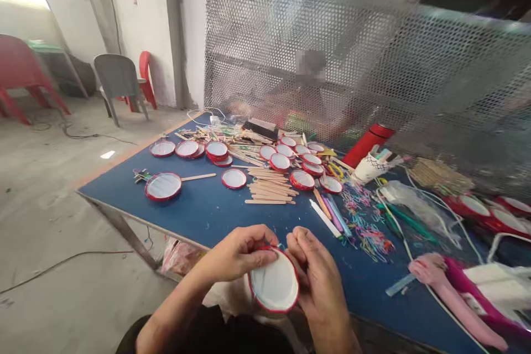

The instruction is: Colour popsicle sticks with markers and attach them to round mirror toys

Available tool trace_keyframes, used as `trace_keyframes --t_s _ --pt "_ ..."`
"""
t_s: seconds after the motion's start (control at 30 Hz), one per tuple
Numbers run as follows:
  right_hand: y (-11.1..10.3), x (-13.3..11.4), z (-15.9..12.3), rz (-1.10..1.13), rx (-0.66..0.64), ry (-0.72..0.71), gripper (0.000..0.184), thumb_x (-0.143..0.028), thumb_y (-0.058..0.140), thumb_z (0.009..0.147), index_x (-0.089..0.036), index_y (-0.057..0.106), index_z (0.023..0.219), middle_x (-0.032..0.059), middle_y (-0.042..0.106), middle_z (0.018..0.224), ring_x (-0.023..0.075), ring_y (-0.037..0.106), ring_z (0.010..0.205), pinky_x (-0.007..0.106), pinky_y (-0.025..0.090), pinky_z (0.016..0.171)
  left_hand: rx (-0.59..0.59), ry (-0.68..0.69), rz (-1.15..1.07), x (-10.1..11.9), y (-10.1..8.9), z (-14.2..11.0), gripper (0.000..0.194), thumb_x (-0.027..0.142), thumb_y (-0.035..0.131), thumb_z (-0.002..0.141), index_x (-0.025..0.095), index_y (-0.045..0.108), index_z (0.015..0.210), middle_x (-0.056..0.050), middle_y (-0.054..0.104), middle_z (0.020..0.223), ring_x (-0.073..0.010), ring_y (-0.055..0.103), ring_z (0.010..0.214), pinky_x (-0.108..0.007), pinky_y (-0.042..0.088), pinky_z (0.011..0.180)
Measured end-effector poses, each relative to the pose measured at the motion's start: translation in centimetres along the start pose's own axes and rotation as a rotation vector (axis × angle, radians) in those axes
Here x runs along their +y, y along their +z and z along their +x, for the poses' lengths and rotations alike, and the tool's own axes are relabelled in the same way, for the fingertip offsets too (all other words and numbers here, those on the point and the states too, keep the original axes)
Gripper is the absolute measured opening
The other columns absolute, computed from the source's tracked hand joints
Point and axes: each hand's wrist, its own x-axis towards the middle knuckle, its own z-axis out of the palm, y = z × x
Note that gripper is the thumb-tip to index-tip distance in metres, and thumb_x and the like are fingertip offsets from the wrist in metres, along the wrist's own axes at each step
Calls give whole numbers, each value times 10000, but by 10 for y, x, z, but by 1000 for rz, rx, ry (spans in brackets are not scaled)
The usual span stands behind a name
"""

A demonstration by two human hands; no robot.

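My left hand (237, 254) and my right hand (317, 279) both grip a small round drum (274, 286) with a white face and a red rim, held just above the near edge of the blue table (207, 207). The fingers of both hands are curled round its rim, the left thumb lying on the white face. A thin coloured thread shows at the top of the rim between my hands.
Several more red-rimmed white drums (233, 178) lie on the table, one on a stick (163, 186). Flat wooden sticks (269, 191), coloured threads (367, 227), a red flask (367, 144) and pink cloth (448, 293) lie around. A perforated metal screen (352, 55) stands behind; chairs (118, 80) stand left.
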Motion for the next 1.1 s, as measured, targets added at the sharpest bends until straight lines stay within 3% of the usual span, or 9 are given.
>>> trace_keyframes --t_s 0.1,0.27,0.47,0.67,0.87,1.0,1.1 --pt "-17 -2 -2 -171 23 -55 472 -548 818 789 -197 519 688 -92 408 581 33 249 435 169 207 398 25 -18 20 -3 -1 1 359 518 699 895 180 577 903 57 503 723 -106 406 642 -231 325 593" --pt "-29 -2 -5 -408 -102 -12 415 -576 824 776 -179 733 857 28 668 761 144 583 672 219 460 584 24 -29 52 -3 -1 2 353 517 704 893 182 594 902 60 502 708 -106 406 633 -224 322 575" --pt "-29 4 -1 -350 -140 41 365 -521 859 755 -181 763 845 26 704 778 128 562 677 214 453 615 -17 -53 -38 1 -1 4 432 574 752 846 175 590 870 60 527 688 -95 421 613 -212 337 567" --pt "-29 8 0 -333 -165 23 363 -524 831 792 -182 712 802 -6 642 723 105 513 620 196 420 561 -28 -82 -72 2 -2 3 472 606 782 808 170 617 883 48 550 695 -97 450 623 -210 348 569" --pt "-33 9 1 -370 -198 -3 338 -514 760 872 -195 773 986 56 721 855 188 643 824 263 514 723 -4 -54 -69 3 0 3 463 600 774 817 167 620 873 58 532 683 -88 425 609 -206 346 562" --pt "-31 11 1 -392 -155 -22 344 -522 789 833 -183 736 820 32 685 763 151 588 688 245 481 630 -2 -36 -36 1 -1 2 400 540 772 844 162 646 869 56 537 688 -88 423 620 -200 351 560" --pt "-25 11 0 -436 -137 -54 383 -571 757 840 -192 707 816 19 662 748 142 557 659 235 464 591 -27 -53 -10 0 -2 2 382 526 764 853 165 648 901 40 565 738 -100 446 660 -206 362 575"
